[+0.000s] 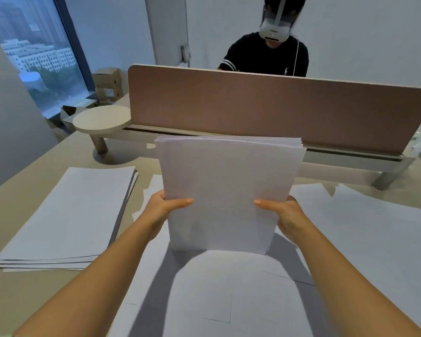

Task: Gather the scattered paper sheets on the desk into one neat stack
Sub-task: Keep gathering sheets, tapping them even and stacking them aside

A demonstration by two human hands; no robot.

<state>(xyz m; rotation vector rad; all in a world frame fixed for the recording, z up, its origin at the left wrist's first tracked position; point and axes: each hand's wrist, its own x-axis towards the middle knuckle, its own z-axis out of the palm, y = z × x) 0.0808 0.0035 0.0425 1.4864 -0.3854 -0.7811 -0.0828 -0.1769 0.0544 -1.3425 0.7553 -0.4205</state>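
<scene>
You are in the squaring-up step: your left hand and right hand each clamp a side edge of a bundle of paper sheets, thumbs across its front face, fingers hidden behind. The bundle stands nearly upright above the middle of the desk, and its top edges are fanned and uneven, so the sheets are not yet flush. Whether its bottom edge touches the paper beneath, I cannot tell.

As I judge it, the next move calls for loosening both grips just enough to let the sheets drop, tapping the lower edge down until the tops line up, then laying the bundle on the stack lying flat to your left. That stack already has slightly staggered edges, so it will need truing too.

Plenty is left: loose sheets overlap on the right and more loose paper lies spread beneath your forearms.

The desk is pale beige, backed by a tan divider panel over a raised shelf with a round end. Beyond it sits another person wearing a headset. Cardboard boxes stand by a window at far left.
</scene>
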